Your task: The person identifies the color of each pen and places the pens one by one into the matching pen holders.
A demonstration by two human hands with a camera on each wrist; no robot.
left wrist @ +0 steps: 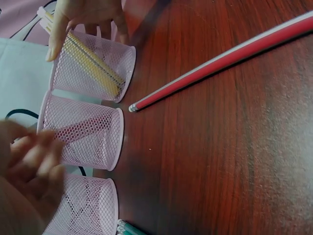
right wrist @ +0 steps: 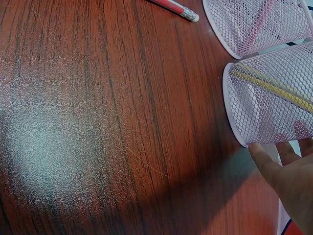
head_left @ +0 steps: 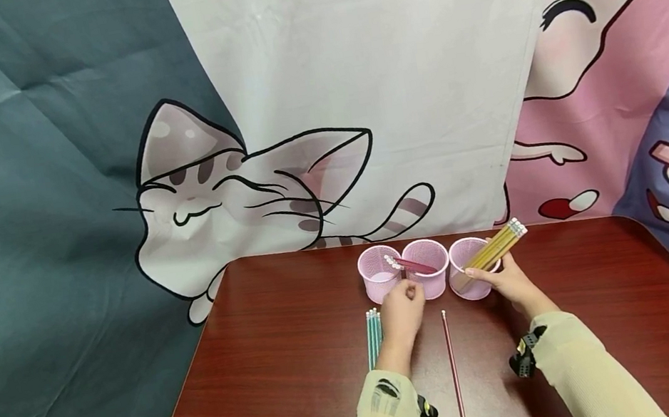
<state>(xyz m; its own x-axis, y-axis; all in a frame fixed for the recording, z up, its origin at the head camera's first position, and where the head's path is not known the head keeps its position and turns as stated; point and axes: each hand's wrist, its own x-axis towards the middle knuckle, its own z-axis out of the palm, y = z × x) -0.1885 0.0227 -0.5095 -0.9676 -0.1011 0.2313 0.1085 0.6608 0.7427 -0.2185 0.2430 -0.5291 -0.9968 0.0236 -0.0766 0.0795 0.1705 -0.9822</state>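
Three pink mesh pencil cups stand in a row. The right cup (head_left: pixel 469 287) holds a bundle of yellow pencils (head_left: pixel 496 245) leaning right. My right hand (head_left: pixel 512 285) grips this cup, its thumb near the rim and other fingers around the far side. Red pencils (head_left: pixel 414 266) tilt left in the middle cup (head_left: pixel 433 286), their eraser ends past its rim. Just in front of the left cup (head_left: pixel 379 290) and middle cup is my left hand (head_left: pixel 403 310), fingers loosely bent with nothing between them; it is blurred in the left wrist view.
On the brown table (head_left: pixel 267 363), a single red pencil (head_left: pixel 454 371) lies in front of the middle cup. Several green pencils (head_left: pixel 374 336) lie beside the left forearm. A cartoon-printed cloth (head_left: pixel 406 82) hangs behind the table's back edge.
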